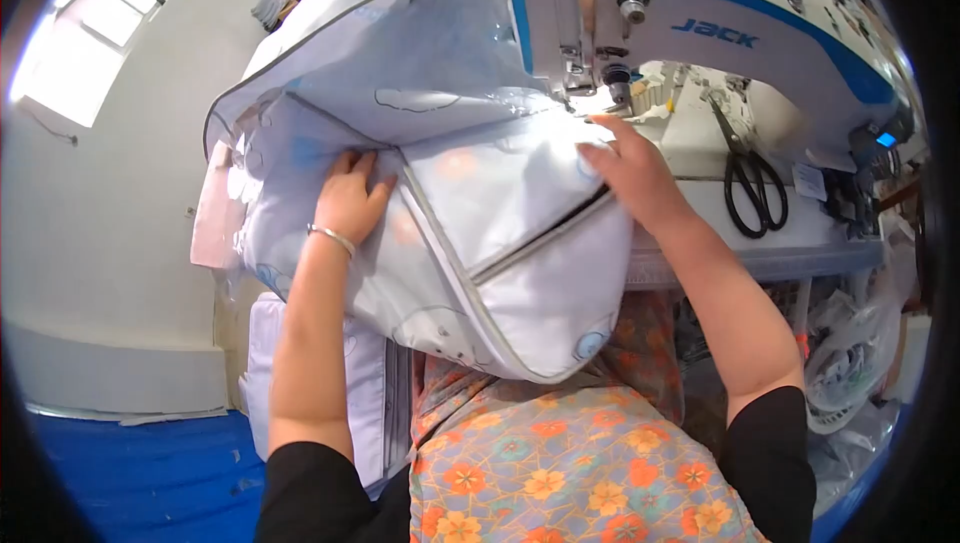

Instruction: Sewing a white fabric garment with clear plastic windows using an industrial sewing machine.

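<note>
A large pale, printed fabric piece (520,168) with grey-piped seams hangs over the front of a white and blue sewing machine (690,3) and down toward my lap. One part of it lies under the machine's needle area, where bright light washes out the detail. On its left part rests my left hand (352,193), wearing a bracelet, fingers stretched toward a piped seam and thumb apart. My right hand (635,171) lies at the fabric's right edge close to the presser foot (578,103), its thumb and forefinger apart. A dark slit (565,218) runs beside a grey seam below it.
Black-handled scissors (755,183) lie on the machine table (690,208) to the right. A folded pale fabric piece with dark edging (320,373) is at lower left. Clear plastic bags (845,363) hang under the table's right side. A white wall (110,213) stands on the left.
</note>
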### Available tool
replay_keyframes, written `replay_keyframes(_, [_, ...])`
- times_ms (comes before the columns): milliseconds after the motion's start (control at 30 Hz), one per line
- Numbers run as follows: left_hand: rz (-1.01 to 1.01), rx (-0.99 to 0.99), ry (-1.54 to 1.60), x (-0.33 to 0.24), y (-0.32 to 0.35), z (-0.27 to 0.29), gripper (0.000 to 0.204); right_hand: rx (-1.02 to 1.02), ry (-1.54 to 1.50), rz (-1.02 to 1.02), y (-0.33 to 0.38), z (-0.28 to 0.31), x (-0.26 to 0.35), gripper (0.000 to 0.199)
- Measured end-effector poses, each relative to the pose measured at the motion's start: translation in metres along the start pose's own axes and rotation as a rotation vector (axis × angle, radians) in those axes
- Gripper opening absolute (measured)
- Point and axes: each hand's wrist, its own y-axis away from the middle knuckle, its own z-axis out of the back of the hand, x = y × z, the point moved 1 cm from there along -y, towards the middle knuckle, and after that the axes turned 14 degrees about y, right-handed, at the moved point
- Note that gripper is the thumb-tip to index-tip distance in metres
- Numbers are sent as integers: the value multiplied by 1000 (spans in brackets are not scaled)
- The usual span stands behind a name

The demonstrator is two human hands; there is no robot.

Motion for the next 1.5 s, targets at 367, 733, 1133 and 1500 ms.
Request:
replay_keyframes(367, [32, 36, -183, 31, -62, 2, 46, 606, -1401, 57, 146, -80, -37, 68])
replay_keyframes(733, [-91, -168, -90, 31, -87, -13, 44, 1015, -348, 124, 117, -152, -67, 44])
replay_keyframes(1133, [-229, -178, 140, 11, -78, -16, 39, 794, 355, 656, 140, -78, -86, 33])
replay_keyframes(1500, [123, 159, -119, 39, -188, 98, 58, 145, 247, 858, 39, -84, 71, 33])
